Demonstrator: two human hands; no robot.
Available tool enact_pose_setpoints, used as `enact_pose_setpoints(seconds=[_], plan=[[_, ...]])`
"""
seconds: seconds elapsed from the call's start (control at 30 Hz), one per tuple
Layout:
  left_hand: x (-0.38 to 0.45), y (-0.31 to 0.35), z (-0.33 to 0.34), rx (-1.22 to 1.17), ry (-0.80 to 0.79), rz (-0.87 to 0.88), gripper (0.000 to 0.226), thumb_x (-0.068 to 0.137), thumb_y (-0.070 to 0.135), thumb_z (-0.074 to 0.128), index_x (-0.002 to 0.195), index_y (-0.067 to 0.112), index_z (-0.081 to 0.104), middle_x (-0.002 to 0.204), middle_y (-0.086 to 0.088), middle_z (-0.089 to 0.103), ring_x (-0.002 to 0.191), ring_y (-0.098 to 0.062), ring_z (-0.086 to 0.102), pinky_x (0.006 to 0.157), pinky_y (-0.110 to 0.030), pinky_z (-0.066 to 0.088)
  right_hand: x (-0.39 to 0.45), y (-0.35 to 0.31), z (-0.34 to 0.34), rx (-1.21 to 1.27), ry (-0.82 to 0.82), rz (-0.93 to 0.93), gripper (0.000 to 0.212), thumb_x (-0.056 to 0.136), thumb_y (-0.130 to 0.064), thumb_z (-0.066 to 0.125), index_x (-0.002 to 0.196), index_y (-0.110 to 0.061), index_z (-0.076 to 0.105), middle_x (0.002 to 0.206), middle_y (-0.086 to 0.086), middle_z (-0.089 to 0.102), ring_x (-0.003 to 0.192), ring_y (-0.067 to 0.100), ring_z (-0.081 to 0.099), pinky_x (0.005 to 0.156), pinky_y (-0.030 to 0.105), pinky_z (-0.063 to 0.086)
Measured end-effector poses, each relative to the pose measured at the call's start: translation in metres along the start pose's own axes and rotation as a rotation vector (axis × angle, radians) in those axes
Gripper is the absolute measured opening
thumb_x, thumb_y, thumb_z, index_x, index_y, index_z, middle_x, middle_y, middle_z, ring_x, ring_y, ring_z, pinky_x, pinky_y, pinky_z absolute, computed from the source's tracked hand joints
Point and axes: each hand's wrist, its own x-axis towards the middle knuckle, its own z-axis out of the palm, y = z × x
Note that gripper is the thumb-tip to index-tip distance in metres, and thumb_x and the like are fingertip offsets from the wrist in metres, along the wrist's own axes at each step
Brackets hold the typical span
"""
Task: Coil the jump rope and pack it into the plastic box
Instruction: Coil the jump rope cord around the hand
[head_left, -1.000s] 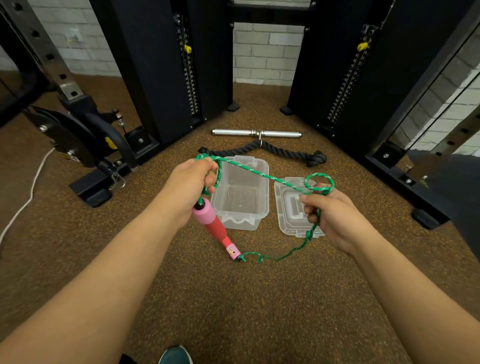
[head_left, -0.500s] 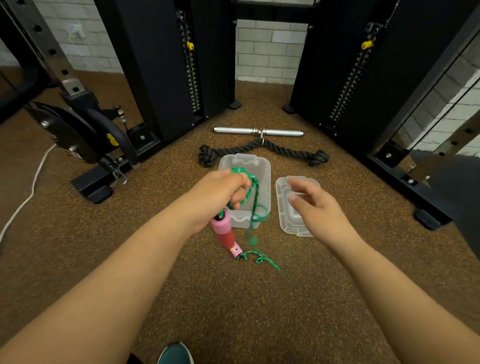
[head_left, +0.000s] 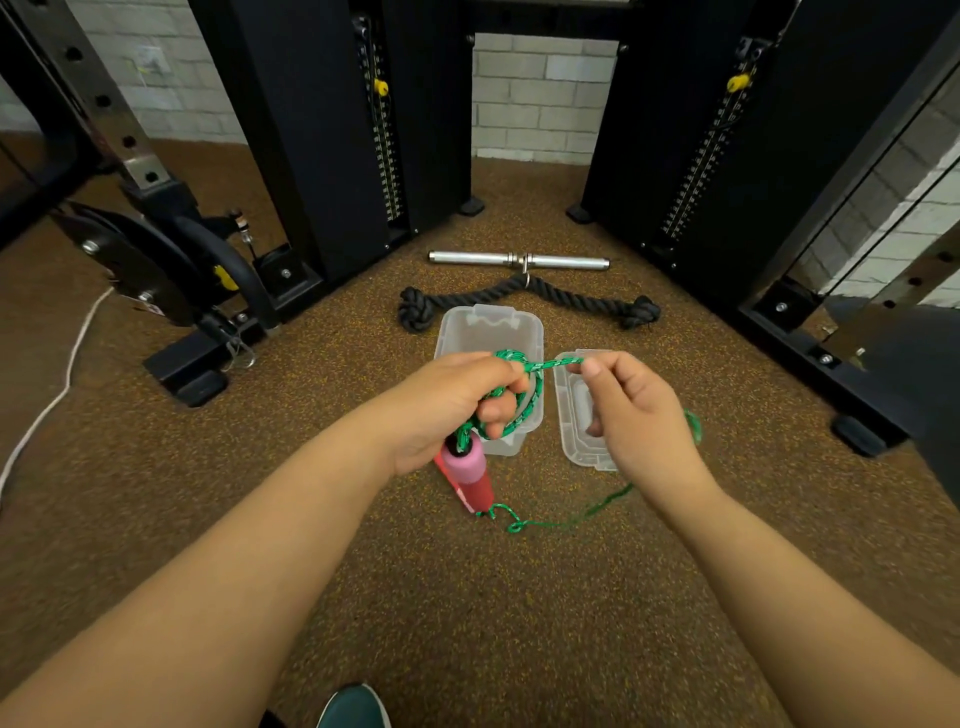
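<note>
A green jump rope with pink and red handles hangs in coils from my left hand, which is shut around the loops just above the clear plastic box. The handles dangle below that hand, close to the floor. My right hand pinches a strand of the rope between thumb and fingers, just right of the left hand. The loose rest of the rope trails down behind the right hand and along the floor to a handle's tip. The box stands open on the floor.
The clear lid lies right of the box. Behind them lie a black tricep rope and a steel bar. Black cable machine columns stand left and right, with a frame foot at left. A white cord runs along the far left.
My right hand let go of the rope, swung in toward the left hand and now pinches a new strand. The left hand moved right over the box with more loops in it.
</note>
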Motion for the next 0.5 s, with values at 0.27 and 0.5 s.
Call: enact_pose_setpoints(seconds=[0.27, 0.5], plan=[[-0.002, 0.005, -0.007, -0.502, -0.014, 0.031, 0.037, 0.098, 0.026, 0.039, 0.11, 0.003, 0.064, 0.06, 0.003, 0.054, 0.058, -0.009, 0.047, 0.06, -0.019, 0.043, -0.011, 0.021, 0.02, -0.591, -0.323, -0.196, 0.023, 0.098, -0.025, 0.042, 0.098, -0.019, 0.064, 0.076, -0.006, 0.06, 0.073, 0.013, 0.055, 0.065, 0.03, 0.043], [0.003, -0.009, -0.011, 0.017, 0.067, 0.088, 0.048, 0.101, 0.038, 0.026, 0.106, 0.027, 0.072, 0.108, 0.001, 0.074, 0.107, -0.017, 0.061, 0.097, -0.035, 0.04, -0.027, -0.004, 0.021, -0.661, -0.427, -0.456, 0.03, 0.098, -0.036, 0.039, 0.09, -0.013, 0.056, 0.08, -0.001, 0.054, 0.081, 0.02, 0.053, 0.074, 0.041, 0.044]])
